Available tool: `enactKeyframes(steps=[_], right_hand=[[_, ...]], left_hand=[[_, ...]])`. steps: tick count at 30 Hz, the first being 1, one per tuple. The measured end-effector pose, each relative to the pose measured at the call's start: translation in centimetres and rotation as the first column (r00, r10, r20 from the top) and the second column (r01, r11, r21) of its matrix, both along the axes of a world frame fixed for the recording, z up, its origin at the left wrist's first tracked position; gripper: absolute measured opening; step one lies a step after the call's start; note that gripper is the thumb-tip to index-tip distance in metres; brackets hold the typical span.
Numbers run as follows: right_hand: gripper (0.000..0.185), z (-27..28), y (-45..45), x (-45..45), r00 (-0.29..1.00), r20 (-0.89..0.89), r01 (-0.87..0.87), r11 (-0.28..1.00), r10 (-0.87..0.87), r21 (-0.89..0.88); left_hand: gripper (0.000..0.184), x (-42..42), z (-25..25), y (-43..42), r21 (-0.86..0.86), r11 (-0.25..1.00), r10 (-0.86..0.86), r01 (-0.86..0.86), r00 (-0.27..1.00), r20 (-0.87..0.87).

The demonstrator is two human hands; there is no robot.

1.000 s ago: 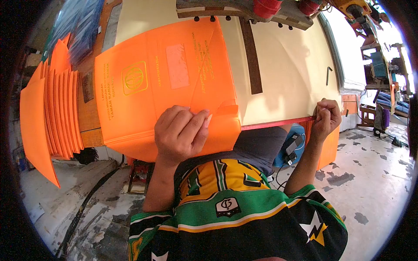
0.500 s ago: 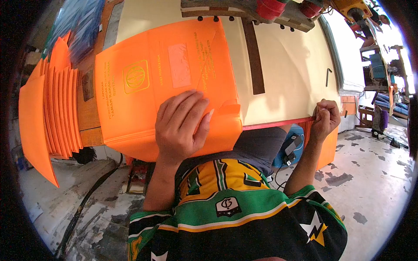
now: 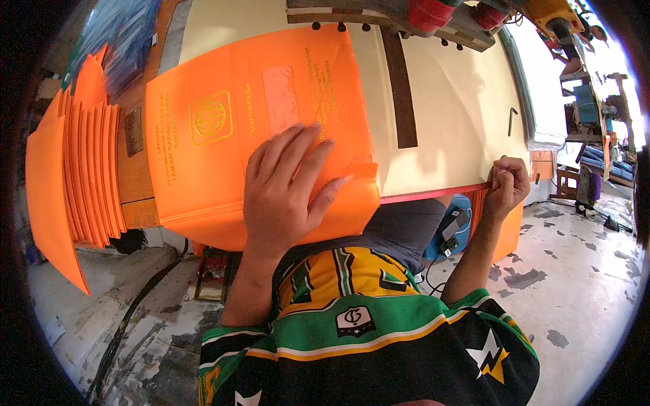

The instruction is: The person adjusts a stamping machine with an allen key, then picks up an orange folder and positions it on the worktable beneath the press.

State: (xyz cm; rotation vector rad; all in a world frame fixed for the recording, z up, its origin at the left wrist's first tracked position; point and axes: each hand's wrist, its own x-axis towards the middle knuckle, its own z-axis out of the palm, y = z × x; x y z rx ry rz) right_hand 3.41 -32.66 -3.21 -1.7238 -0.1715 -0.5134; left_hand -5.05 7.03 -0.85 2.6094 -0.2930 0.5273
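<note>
Pale tabletop [image 3: 453,128] bears one printed orange cover [image 3: 196,162]; left hand [image 3: 281,189] lies spread over it; right hand [image 3: 509,187] curled, hold unclear.

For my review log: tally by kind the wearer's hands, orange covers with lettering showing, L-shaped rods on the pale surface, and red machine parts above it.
Hands (left hand, right hand): 2
Orange lettered cover: 1
L-shaped rod: 1
Red machine parts: 2
Total: 6

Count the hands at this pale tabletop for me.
2: the left hand over the orange cover, the right hand at the near edge of the pale tabletop. Neither is hidden.
</note>
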Motion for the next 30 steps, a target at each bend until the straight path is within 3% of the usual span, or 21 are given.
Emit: enactKeyframes(steps=[5, 14, 16, 23, 25, 29, 30], right_hand=[[0.013, 0.2, 0.2, -0.1, 1.000, -0.025, 0.017, 1.000, -0.016, 0.004], [0.014, 0.0, 0.1, 0.0, 1.000, -0.015, 0.004, 1.000, -0.005, -0.026], [0.009, 0.2, 0.1, 0.0, 0.999, -0.045, 0.016, 1.000, -0.015, 0.019], [0.014, 0.2, 0.7, -0.2, 0.999, -0.024, 0.031, 0.999, -0.031, -0.015], [0.014, 0.2, 0.5, -0.2, 1.000, -0.017, 0.012, 1.000, -0.012, -0.009], [0.012, 1.5, 1.3, -0.9, 0.995, -0.083, 0.060, 0.997, -0.063, -0.038], [0.012, 2.6, 2.2, -1.2, 0.982, -0.191, 0.004, 1.000, -0.003, 0.007]], left_hand=[[0.049, 0.0, 0.0, 0.0, 0.006, 1.000, 0.001, -0.001, 0.999, -0.044], [0.040, -0.1, -0.3, 0.0, -0.019, 0.999, -0.034, 0.035, 0.999, 0.035], [0.043, 0.2, 0.4, -0.3, -0.074, 0.997, -0.034, 0.029, 0.998, -0.060], [0.033, 0.4, 0.6, -3.7, -0.122, 0.992, -0.036, 0.026, 0.996, -0.082], [0.020, 0.4, -0.3, -3.8, -0.164, 0.982, -0.088, 0.089, 0.996, 0.016], [0.012, -2.0, -0.6, -2.8, -0.185, 0.957, -0.194, 0.222, 0.969, 0.155], [0.012, -2.5, -0.5, -2.6, -0.185, 0.950, -0.214, 0.250, 0.958, 0.192]])
